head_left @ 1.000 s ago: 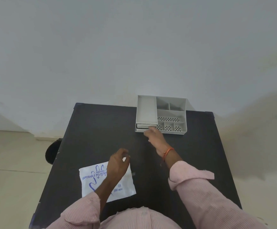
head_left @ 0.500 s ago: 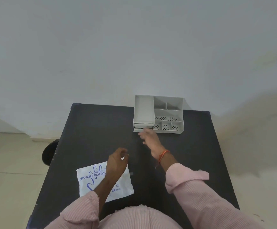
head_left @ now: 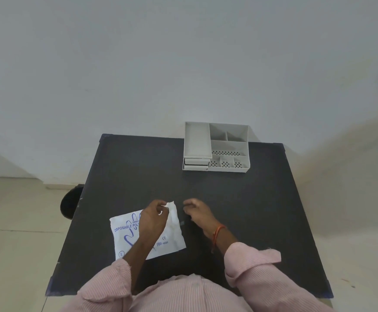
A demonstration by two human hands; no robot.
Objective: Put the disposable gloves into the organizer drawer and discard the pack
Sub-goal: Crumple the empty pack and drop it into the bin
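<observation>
A white pack of disposable gloves (head_left: pixel 172 237) with blue print lies flat on the near left of the black table (head_left: pixel 138 176). My left hand (head_left: pixel 153 218) rests over it and pinches its upper right corner, which is lifted a little. My right hand (head_left: pixel 198 213) hovers just right of that corner, fingers curled, holding nothing. The grey organizer (head_left: pixel 228 140) stands at the table's far edge. Its drawers (head_left: pixel 195 164) at the front left look closed or barely ajar.
A dark round object (head_left: pixel 70 202) sits on the floor beside the table's left edge. A pale wall rises behind the table, and a beige tiled floor lies on both sides.
My right hand has pulled back from the organizer's drawer front to beside the pack. My left hand has taken the pack's upper right corner between its fingers.
</observation>
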